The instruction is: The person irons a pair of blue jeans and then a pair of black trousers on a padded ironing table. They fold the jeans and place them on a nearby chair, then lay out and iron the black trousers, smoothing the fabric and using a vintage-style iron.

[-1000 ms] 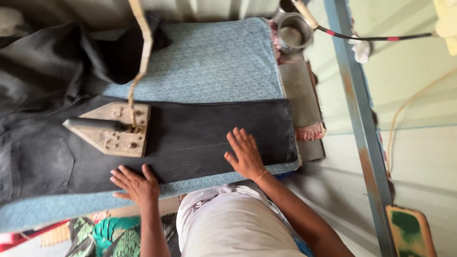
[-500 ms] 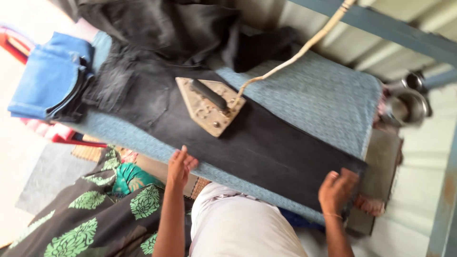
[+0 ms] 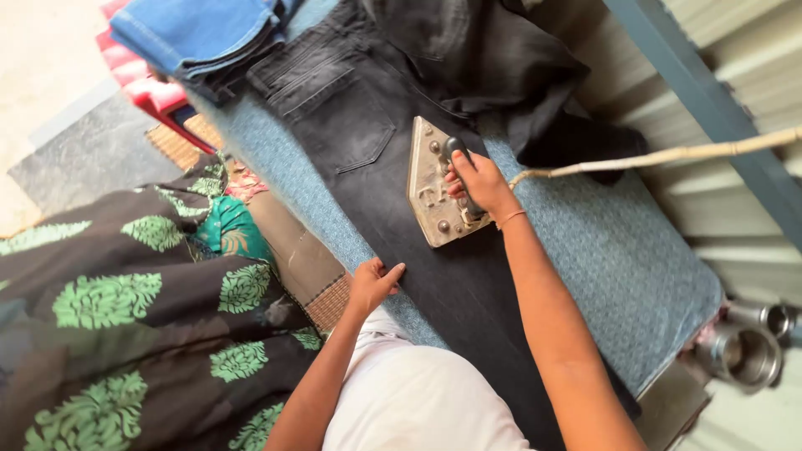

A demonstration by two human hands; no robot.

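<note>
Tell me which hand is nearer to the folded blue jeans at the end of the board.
Left. The left hand rests on the near edge of the black jeans, on the blue jeans' side; the right hand grips the iron, farther across.

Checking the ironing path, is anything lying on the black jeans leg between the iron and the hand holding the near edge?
Nothing visible: the iron, gripped by the right hand, has bare black jeans between it and the left hand.

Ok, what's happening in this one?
A person is ironing black jeans laid flat on a blue padded table. The right hand grips the handle of a heavy metal iron resting on the trouser leg, while the left hand pins the fabric's near edge. Folded blue jeans sit at the far end.
</note>
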